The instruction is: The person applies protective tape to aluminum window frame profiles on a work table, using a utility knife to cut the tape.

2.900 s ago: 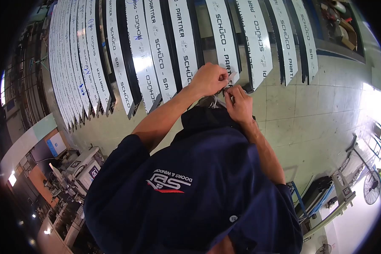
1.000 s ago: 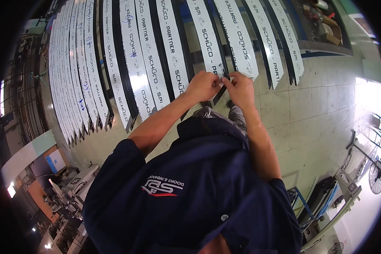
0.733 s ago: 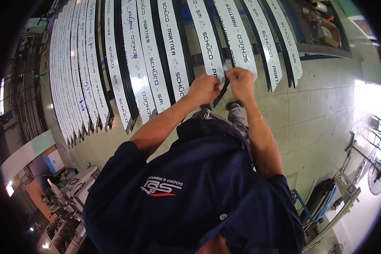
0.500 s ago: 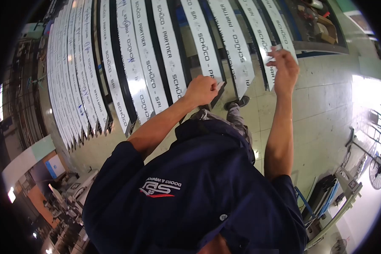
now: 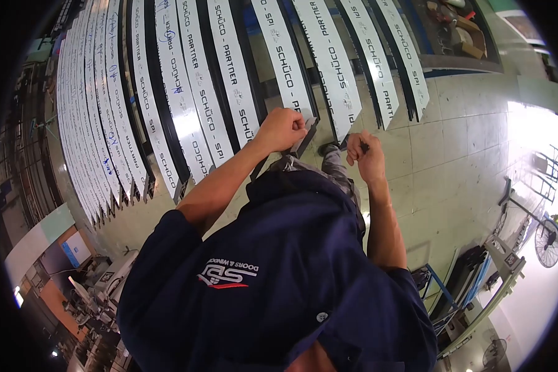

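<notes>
At the view's 12 o'clock: white lettered profile [image 5: 283, 65] | left hand [image 5: 282, 129] at its near end, fingers curled, pinch unclear | right hand [image 5: 367, 156] toward 2 o'clock, fingers bent, cannot tell if holding

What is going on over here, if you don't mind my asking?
A person in a navy shirt stands at a row of long, dark-edged bars with white printed faces, laid side by side. The left hand is curled at the near end of one bar; whether it grips the bar or something small there is hard to tell. The right hand is off the bars, over the tiled floor, with its fingers curled; whether it holds anything is unclear.
</notes>
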Demonstrator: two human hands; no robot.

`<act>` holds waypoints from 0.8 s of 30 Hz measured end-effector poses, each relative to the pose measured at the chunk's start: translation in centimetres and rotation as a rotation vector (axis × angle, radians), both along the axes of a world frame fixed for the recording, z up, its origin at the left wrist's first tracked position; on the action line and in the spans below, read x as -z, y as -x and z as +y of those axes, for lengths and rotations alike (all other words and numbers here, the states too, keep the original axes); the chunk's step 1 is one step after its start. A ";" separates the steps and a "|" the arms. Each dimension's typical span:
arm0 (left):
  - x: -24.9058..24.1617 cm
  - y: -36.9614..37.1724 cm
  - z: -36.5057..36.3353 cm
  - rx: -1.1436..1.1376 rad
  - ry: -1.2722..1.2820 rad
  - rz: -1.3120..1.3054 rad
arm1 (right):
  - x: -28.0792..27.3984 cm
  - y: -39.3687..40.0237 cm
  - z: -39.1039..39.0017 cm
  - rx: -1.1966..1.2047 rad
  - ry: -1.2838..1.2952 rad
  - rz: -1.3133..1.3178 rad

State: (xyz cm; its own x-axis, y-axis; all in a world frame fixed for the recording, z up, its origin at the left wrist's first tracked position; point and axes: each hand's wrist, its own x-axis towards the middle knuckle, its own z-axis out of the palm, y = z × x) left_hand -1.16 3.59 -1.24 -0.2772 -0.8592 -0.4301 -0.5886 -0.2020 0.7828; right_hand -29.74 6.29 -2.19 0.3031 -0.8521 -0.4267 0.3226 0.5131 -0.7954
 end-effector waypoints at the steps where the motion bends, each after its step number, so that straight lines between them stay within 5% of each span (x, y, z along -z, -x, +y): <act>1: 0.1 0.0 0.0 0.001 0.006 0.004 | -0.6 -0.4 -0.2 -0.004 0.018 0.097; 7: 0.3 -0.1 0.2 -0.007 0.018 0.000 | -3.8 -0.9 -1.5 -0.210 0.123 0.502; 10: 0.6 -0.2 0.1 -0.004 0.066 0.010 | -3.4 -0.9 -2.1 -0.523 0.658 0.970; 13: 0.7 -0.2 0.4 -0.024 0.098 0.026 | -3.8 -1.3 -2.7 -0.735 0.812 1.154; 24: 1.9 -0.2 1.2 -0.082 0.136 0.078 | -5.5 -3.6 -5.9 -1.236 0.892 1.317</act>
State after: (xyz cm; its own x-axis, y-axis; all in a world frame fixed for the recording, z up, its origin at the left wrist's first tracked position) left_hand -0.94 4.77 -3.13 -0.2322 -0.9289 -0.2885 -0.5109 -0.1359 0.8488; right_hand -26.18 0.40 3.28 0.6933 -0.5275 -0.4910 -0.7055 -0.6356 -0.3135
